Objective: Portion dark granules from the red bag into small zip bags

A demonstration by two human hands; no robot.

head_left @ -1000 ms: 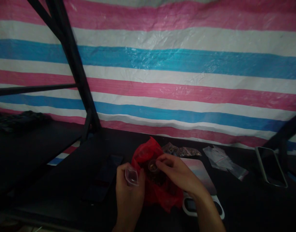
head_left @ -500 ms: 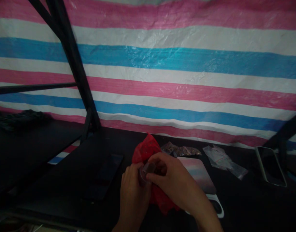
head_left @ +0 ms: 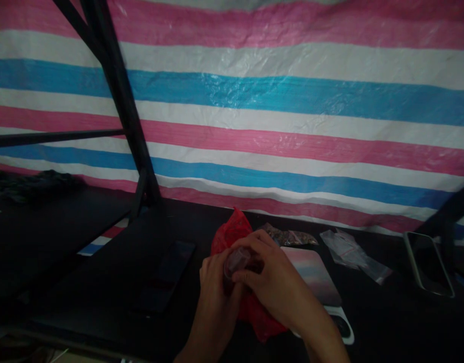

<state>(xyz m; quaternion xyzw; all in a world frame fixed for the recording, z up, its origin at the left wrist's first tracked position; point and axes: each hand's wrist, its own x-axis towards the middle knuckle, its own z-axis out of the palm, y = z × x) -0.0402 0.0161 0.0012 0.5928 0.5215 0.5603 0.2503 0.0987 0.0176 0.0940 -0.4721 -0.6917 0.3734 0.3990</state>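
Note:
Between my hands is a small clear plastic cup [head_left: 238, 259], tilted, its round rim toward my left hand. My left hand [head_left: 217, 287] is closed around the rim side, over a red plastic bag [head_left: 232, 231]. Thumb and fingers of my right hand [head_left: 272, 275] pinch the cup from the right. The crumpled bag lies beneath both hands and shows again below them. Whether a second clear piece sits inside the left hand is hidden by the fingers.
Right of the bag is a white scale [head_left: 343, 322] with a shiny plate [head_left: 313, 275]. Behind it lie small bags of brownish bits [head_left: 292, 237]. Clear zip bags [head_left: 353, 252] and a phone [head_left: 428, 264] are farther right. A dark flat phone-like slab [head_left: 167, 277] lies left.
My left hand has shifted slightly up and right, closer to the right hand. The clear cup shows more fully between them. The view has moved slightly.

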